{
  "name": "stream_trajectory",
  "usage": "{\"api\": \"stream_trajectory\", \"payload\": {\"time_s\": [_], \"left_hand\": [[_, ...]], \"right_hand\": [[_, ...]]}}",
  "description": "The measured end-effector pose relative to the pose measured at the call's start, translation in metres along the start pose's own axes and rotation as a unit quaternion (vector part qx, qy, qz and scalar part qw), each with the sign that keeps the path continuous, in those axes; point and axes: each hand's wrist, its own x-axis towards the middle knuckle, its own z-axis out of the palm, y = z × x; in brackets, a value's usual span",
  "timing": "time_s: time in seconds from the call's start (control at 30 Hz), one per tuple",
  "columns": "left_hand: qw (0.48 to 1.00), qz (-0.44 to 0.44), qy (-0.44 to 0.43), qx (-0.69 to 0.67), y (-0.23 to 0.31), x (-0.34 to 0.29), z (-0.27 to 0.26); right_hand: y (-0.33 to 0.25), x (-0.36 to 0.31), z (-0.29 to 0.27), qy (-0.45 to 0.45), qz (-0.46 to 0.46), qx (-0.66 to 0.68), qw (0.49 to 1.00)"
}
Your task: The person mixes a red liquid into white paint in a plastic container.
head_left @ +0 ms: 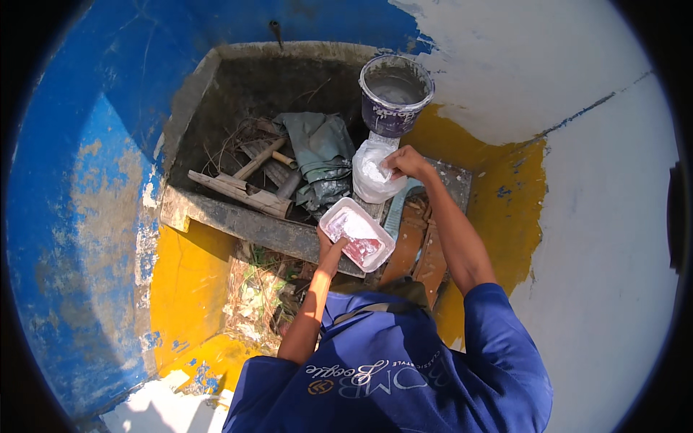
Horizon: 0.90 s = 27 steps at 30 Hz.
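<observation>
A small rectangular plastic tub (382, 259), whitish with a reddish patch inside, is held by its near left side in my left hand (329, 250). White powder (349, 223) covers much of its inside. Just beyond it, to the right, a white plastic bag (377, 189) of similar powder sits with its mouth spread. My right hand (408, 162) pinches at the right edge of that bag, fingers closed; their tips are partly hidden. Behind the bag stands a dark bucket (390, 119) with a smeared whitish rim and grey contents.
A concrete trough (238, 220) holds broken wood or bamboo pieces (242, 193), a wooden handle (260, 159) and a crumpled grey-green cloth (317, 148). Brown boards (415, 245) lie right of the tub. Peeling blue (86, 216), yellow and white (599, 238) walls close in on both sides.
</observation>
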Motion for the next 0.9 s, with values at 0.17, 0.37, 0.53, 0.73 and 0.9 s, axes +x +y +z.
{"api": "stream_trajectory", "payload": {"time_s": [0.17,0.37,0.53,0.73,0.9], "left_hand": [[1.0,-0.002,-0.006,0.019,-0.004,0.002,-0.005],[0.994,-0.099,-0.008,0.051,0.028,-0.005,0.003],[0.994,-0.095,-0.054,0.027,0.025,-0.004,-0.012],[0.997,-0.055,-0.05,0.018,0.025,-0.008,-0.007],[0.997,-0.067,-0.04,0.013,0.028,-0.01,-0.006]], "right_hand": [[-0.011,-0.01,-0.007,0.045,-0.017,0.026,0.998],[-0.013,-0.025,-0.012,0.108,-0.062,0.001,0.992],[-0.025,-0.052,0.0,0.115,-0.103,0.021,0.988],[0.001,-0.108,0.047,0.121,-0.168,-0.011,0.978],[0.039,-0.141,0.097,0.147,-0.397,-0.199,0.884]]}}
